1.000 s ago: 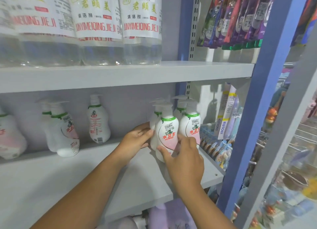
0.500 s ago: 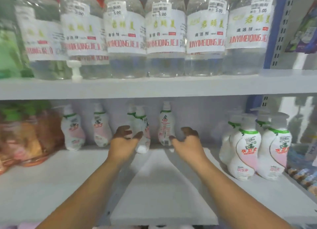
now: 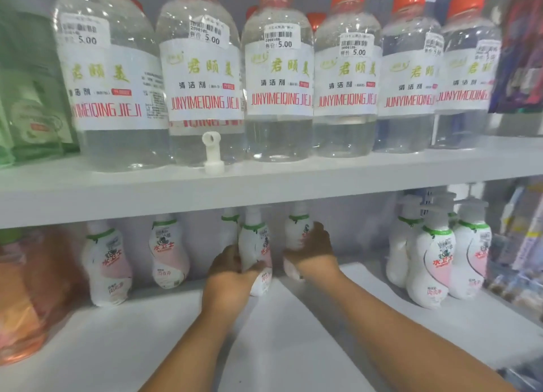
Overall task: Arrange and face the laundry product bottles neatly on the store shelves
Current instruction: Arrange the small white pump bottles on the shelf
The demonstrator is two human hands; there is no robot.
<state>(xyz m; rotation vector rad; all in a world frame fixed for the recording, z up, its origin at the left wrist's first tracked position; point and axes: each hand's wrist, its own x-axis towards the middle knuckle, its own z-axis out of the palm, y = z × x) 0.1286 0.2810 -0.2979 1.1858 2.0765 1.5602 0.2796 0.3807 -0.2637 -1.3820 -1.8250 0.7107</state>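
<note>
Small white pump bottles with pink labels and green collars stand on the lower white shelf (image 3: 147, 333). My left hand (image 3: 227, 274) is closed around one pump bottle (image 3: 255, 244) at the back middle. My right hand (image 3: 316, 252) grips a second pump bottle (image 3: 296, 233) just to its right. Two more pump bottles (image 3: 107, 265) stand apart at the left. A tight group of several pump bottles (image 3: 432, 262) stands at the right end.
The upper shelf (image 3: 264, 183) holds a row of large clear bottles (image 3: 276, 77) with orange caps and 5.00 price stickers. A loose white pump head (image 3: 212, 153) lies in front of them. Orange packs (image 3: 20, 297) sit at the lower left, packaged goods (image 3: 517, 244) at the right.
Both hands left the right-hand group, moved left and back along the lower shelf, and closed on two bottles at the back middle. The view turned left and upward.
</note>
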